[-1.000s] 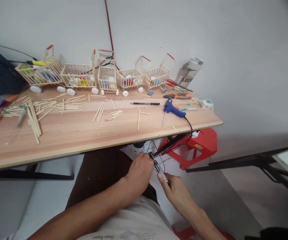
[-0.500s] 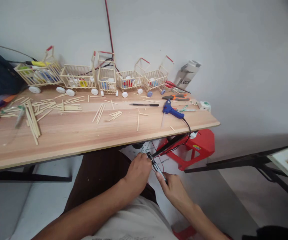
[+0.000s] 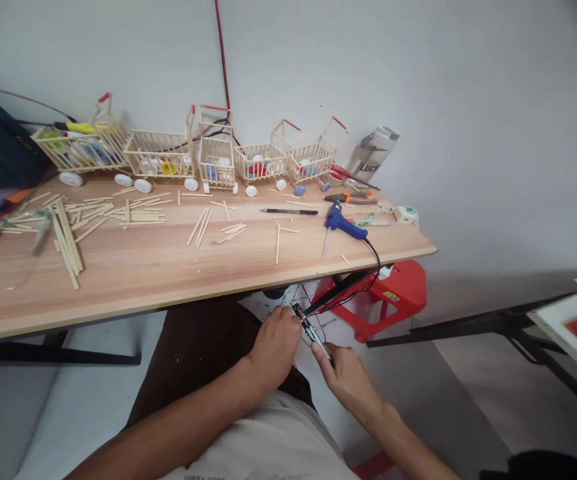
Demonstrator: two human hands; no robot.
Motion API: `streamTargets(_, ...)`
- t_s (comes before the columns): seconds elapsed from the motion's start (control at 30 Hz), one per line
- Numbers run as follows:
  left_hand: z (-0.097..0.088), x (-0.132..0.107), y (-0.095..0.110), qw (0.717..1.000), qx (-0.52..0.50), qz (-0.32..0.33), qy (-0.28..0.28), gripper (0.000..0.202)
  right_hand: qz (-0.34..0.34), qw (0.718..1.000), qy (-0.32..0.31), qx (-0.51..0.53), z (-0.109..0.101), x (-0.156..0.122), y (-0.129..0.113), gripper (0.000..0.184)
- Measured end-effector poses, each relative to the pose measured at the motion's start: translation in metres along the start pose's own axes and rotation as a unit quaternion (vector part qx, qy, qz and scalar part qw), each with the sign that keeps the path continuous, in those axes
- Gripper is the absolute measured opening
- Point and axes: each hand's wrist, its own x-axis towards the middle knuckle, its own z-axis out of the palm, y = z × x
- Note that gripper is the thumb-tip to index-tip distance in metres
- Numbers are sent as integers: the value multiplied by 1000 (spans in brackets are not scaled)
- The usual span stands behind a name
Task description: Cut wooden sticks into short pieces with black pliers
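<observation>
Both my hands are below the front edge of the wooden table [image 3: 178, 267], over my lap. My left hand [image 3: 274, 347] is closed, its fingertips pinched at the head of a small dark metal tool [image 3: 311, 331]. My right hand [image 3: 345, 380] is closed around the handle end of the same tool. What the left fingers pinch at the tip is too small to make out. A thin red wire [image 3: 324, 327] hangs close by the tool.
On the table lie a blue glue gun [image 3: 344, 222] with a black cord, a black pen [image 3: 289, 211], pliers [image 3: 352, 197], scattered wooden sticks [image 3: 68, 230] and a row of stick carts [image 3: 208, 157]. A red stool [image 3: 393, 290] stands under the table's right end.
Both hands have stayed together on the tool and shifted slightly up and left in view; the camera has tilted a little.
</observation>
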Motion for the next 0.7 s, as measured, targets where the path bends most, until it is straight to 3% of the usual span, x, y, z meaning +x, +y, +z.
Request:
streamTargets(0.13, -9, -1, 0, 1000, 10, -2, 25, 23, -23, 1000, 19, 9, -1, 0, 0, 51)
streamTargets(0.27, -30, -2, -1, 998, 25, 15, 52, 22, -60, 996, 54, 41, -13, 1, -10, 52)
streamTargets(0.4, -55, -3, -11, 988, -100, 1, 121, 22, -92, 986, 51, 127, -37, 4, -25, 54)
streamTargets(0.47, -68, -4, -24, 965, -219, -16, 141, 24, -84, 977, 38, 195, -49, 8, -32, 54)
streamTargets(0.57, -93, 0, -52, 927, -350, -49, 124, 24, -62, 952, 23, 299, -63, 19, -45, 55)
streamTargets(0.63, -113, 7, -76, 925, -353, -69, 125, 24, -56, 935, 12, 350, -69, 29, -55, 56)
streamTargets(0.7, -131, 20, -102, 938, -287, -85, 173, 25, -63, 923, 1, 379, -72, 40, -68, 57)
